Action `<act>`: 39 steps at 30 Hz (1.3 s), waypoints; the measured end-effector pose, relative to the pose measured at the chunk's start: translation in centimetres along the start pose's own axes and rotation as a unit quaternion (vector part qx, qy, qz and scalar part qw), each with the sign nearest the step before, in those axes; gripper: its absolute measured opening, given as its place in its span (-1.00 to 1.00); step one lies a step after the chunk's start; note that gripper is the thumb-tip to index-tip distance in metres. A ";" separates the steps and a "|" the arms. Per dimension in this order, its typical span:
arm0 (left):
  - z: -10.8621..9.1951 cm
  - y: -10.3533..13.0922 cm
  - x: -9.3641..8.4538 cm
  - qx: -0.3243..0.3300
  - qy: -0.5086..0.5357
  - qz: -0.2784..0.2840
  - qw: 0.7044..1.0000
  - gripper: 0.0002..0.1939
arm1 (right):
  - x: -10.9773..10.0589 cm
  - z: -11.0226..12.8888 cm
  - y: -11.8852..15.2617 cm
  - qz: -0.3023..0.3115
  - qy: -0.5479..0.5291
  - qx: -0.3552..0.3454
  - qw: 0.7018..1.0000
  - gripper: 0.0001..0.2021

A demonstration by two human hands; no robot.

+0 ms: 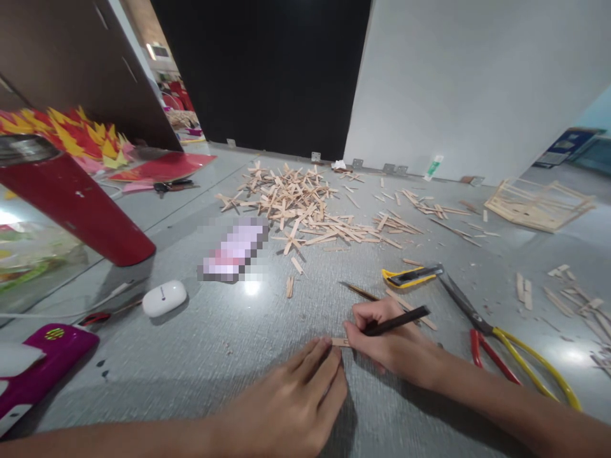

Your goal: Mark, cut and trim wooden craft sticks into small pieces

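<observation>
**Stick piece marked on grey floor, both hands engaged**

Item in hand: a short flat wooden stick (340, 342), pale tan, lying flat on the floor (229, 337) directly in front of the person. Only a small stretch of it shows between the two hands; its ends are covered.

Left hand (296, 394): palm down, fingers extended and pressed close together, fingertips bearing on the stick's left end.

Right hand (389, 340): thumb and fingers pinched around a black pen (396, 321), barrel pointing up and to the right, tip at the stick's right end. Whether the tip touches the wood cannot be told.

Containers: none hold the work. An open frame (539, 203) of glued sticks sits far right by the wall; nothing shows inside it.

Materials and surroundings: the floor is grey, finely textured, slightly glossy, with a light reflection. A loose pile (305, 210) of the same thin flat sticks lies ahead, with offcuts scattered to the right. A yellow and black knife (410, 275) lies just beyond the right hand. Scissors (501, 340) with red and yellow loop handles and dark metal blades lie beside the right forearm. A white rounded case (164, 298) rests to the left, near a red cylinder (76, 203) lying tilted. A magenta device (42, 356) lies at bottom left.
</observation>
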State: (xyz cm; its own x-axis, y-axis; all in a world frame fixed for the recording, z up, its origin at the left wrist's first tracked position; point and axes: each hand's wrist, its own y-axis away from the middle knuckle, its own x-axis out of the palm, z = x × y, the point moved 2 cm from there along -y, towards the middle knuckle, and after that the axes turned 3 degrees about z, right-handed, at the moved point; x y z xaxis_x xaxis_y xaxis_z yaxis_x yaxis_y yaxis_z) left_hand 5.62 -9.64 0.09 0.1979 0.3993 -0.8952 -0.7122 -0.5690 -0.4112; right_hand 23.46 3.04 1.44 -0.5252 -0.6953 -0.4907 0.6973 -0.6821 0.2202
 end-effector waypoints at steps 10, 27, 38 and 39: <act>0.3 -0.3 -0.3 -0.004 0.010 -0.011 1.000 -0.73 | -0.1 0.2 -0.1 -0.003 0.013 -0.003 1.000 -0.59; 0.3 -0.4 -0.5 -0.005 -0.001 -0.001 1.000 -0.71 | -0.4 -0.3 0.0 -0.010 0.027 0.002 1.000 -0.58; 0.2 -0.1 -0.1 -0.012 0.017 0.003 1.000 -0.68 | -0.2 -1.0 -0.2 0.006 -0.054 0.051 0.997 -0.65; 0.2 0.0 -0.1 -0.012 0.017 0.009 1.000 -0.68 | -0.1 -1.1 -0.2 0.006 -0.062 0.055 0.997 -0.64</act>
State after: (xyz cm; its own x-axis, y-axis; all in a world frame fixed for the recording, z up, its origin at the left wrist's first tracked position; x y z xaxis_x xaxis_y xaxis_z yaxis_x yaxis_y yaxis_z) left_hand 5.51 -9.54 0.25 0.2087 0.3639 -0.9078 -0.6999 -0.5928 -0.3985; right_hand 23.94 3.53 0.52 -0.5774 -0.7217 -0.3816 0.6500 -0.6893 0.3200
